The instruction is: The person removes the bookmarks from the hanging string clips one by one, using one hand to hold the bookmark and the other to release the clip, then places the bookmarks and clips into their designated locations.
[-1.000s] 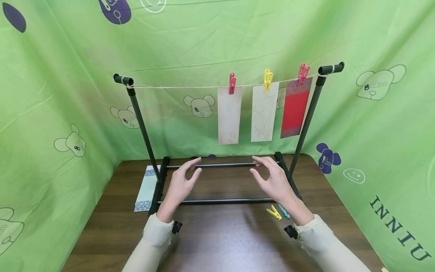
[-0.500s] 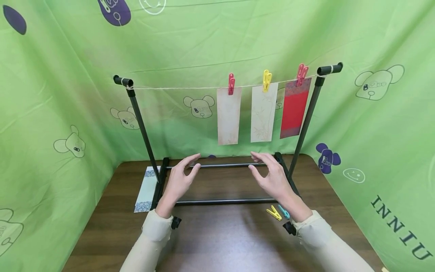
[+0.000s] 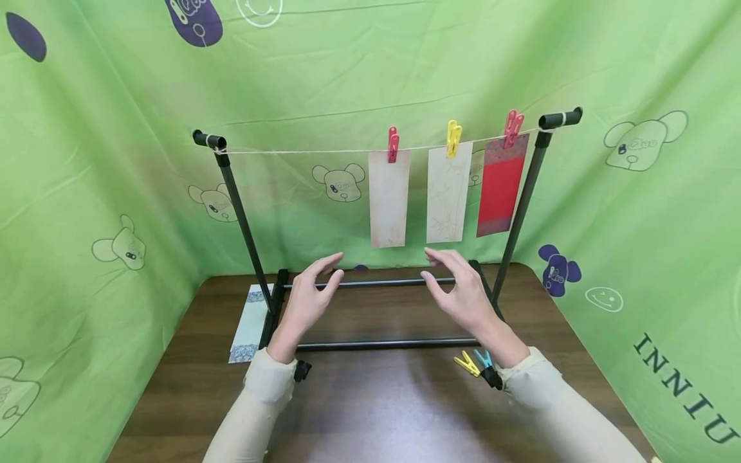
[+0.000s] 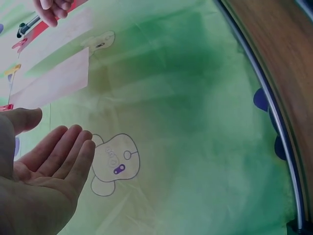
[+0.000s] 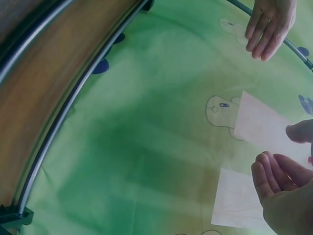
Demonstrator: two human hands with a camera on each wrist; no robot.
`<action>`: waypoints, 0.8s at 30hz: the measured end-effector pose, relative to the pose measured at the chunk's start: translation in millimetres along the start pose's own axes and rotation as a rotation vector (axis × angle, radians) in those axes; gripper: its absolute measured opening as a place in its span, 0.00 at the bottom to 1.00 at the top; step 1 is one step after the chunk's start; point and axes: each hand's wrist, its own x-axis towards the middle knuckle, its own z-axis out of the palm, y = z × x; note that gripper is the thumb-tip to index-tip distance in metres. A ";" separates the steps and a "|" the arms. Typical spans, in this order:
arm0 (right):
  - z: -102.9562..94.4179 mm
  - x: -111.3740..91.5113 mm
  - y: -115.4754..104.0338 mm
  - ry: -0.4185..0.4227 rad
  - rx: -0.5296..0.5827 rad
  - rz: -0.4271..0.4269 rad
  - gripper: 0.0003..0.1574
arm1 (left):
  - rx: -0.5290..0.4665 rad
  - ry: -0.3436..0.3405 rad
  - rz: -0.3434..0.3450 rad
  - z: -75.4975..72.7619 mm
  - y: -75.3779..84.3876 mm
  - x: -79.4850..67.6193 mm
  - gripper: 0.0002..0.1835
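Both hands hover over the base of a black stand (image 3: 243, 225), holding nothing. The left hand (image 3: 307, 299) is on the left, thumb apart from gently bent fingers; its palm side shows in the left wrist view. Opposite it is the right hand (image 3: 460, 292), in a similar loose curve, below the hanging papers. From the string (image 3: 295, 152) hang a pale paper strip (image 3: 388, 206) under a red clothespin (image 3: 393, 145), a cream strip (image 3: 446, 199) under a yellow clothespin (image 3: 453, 138), and a red strip (image 3: 499, 193) under another red clothespin (image 3: 512, 128).
A blue-and-white paper strip (image 3: 246, 328) lies on the brown table (image 3: 370, 411) by the stand's left foot. Near the right wrist lie a yellow clothespin (image 3: 466, 364) and a blue clothespin (image 3: 483, 357). Green printed cloth (image 3: 116, 96) surrounds the table.
Both hands have risen slightly in the head view, the right one more. The wrist camera on the right arm now overlaps the blue clothespin. Papers and clothespins stay in place.
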 end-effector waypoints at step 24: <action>7.1 25.7 3.7 0.038 0.043 -0.074 0.31 | 0.000 -0.015 0.021 5.4 6.0 19.1 0.21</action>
